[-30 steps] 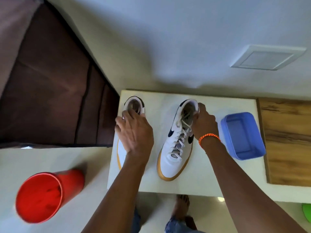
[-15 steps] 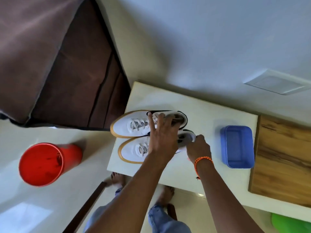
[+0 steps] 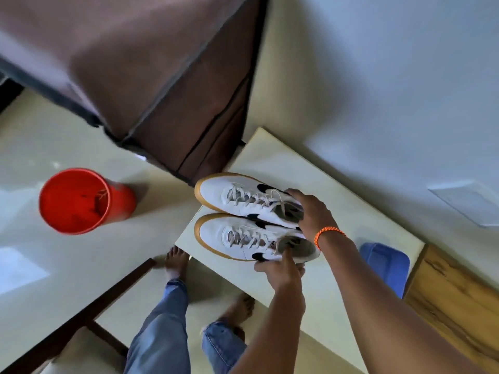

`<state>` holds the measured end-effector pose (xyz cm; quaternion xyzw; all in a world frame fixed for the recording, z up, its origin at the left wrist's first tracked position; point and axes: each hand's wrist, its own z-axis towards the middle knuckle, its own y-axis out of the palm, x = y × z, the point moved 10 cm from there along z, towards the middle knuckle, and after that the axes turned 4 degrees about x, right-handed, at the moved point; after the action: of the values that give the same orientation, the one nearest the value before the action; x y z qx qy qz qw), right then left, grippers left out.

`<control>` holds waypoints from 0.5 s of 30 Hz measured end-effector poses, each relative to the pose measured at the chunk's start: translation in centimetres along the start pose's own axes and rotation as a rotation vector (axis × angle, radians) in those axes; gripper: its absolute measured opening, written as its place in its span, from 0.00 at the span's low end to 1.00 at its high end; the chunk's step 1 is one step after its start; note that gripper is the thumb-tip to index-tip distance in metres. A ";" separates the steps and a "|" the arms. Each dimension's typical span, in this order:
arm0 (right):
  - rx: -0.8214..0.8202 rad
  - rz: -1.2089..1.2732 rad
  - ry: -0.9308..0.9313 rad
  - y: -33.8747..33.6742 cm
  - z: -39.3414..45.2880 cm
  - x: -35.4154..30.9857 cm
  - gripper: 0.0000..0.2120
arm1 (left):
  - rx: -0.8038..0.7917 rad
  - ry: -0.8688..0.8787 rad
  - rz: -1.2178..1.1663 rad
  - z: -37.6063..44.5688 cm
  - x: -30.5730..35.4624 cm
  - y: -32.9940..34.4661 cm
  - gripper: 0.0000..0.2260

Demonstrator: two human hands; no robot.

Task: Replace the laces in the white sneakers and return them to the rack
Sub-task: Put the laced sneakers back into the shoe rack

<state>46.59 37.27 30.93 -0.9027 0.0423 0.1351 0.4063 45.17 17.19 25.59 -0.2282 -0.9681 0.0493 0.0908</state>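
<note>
Two white sneakers with gum soles, black swooshes and white laces are side by side, toes pointing left, raised over the left end of the white table (image 3: 340, 184). My right hand (image 3: 310, 211), with an orange band at the wrist, grips the heel end of the far sneaker (image 3: 232, 195). Closer to me, my left hand (image 3: 280, 268) pinches the heel collar of the near sneaker (image 3: 235, 236). The brown fabric-covered rack (image 3: 162, 90) stands to the upper left, its front cover down.
A red bin (image 3: 75, 201) stands on the floor left of the table. A blue tub (image 3: 386, 265) sits on the table behind my right forearm, beside a wooden board (image 3: 445, 292). A dark chair frame (image 3: 81, 314) is at lower left. My bare feet stand by the table edge.
Both sneakers turned from toes toward me to toes left and came together, then lifted off the table. My left hand shifted to the near sneaker's heel. The view swung toward the rack.
</note>
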 end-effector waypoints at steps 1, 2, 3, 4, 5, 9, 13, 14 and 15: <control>-0.014 0.007 -0.003 0.7 -0.4 0.0 0.42 | 0.026 0.019 0.062 0.3 -0.3 -1.0 0.29; -0.034 0.019 -0.009 1.6 -1.0 -0.5 0.42 | 0.063 0.046 0.126 0.5 -0.5 -2.5 0.32; -0.053 0.038 -0.011 2.6 -1.9 -1.0 0.42 | 0.106 0.088 0.171 0.4 -0.5 -4.2 0.36; -0.072 0.059 -0.022 3.9 -2.8 -2.0 0.43 | 0.146 0.130 0.173 0.5 -0.2 -6.1 0.37; -0.093 0.083 -0.031 5.2 -3.7 -3.4 0.43 | 0.180 0.155 0.134 0.3 0.5 -7.9 0.37; -0.120 0.161 -0.040 9.5 -7.4 -8.5 0.42 | 0.340 0.288 -0.006 0.9 3.5 -15.1 0.39; -0.092 0.226 -0.023 13.3 -9.5 -15.0 0.36 | 0.436 0.403 -0.013 -0.3 10.0 -21.7 0.41; -0.089 0.257 0.003 14.2 -9.7 -16.3 0.35 | 0.447 0.415 -0.001 -0.3 11.7 -23.0 0.40; -0.088 0.307 0.028 14.9 -9.8 -17.6 0.37 | 0.446 0.436 0.023 -0.3 13.6 -24.1 0.39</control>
<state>29.02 19.46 31.24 -0.9042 0.1796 0.1850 0.3404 22.81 1.82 31.29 -0.2187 -0.8886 0.2113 0.3433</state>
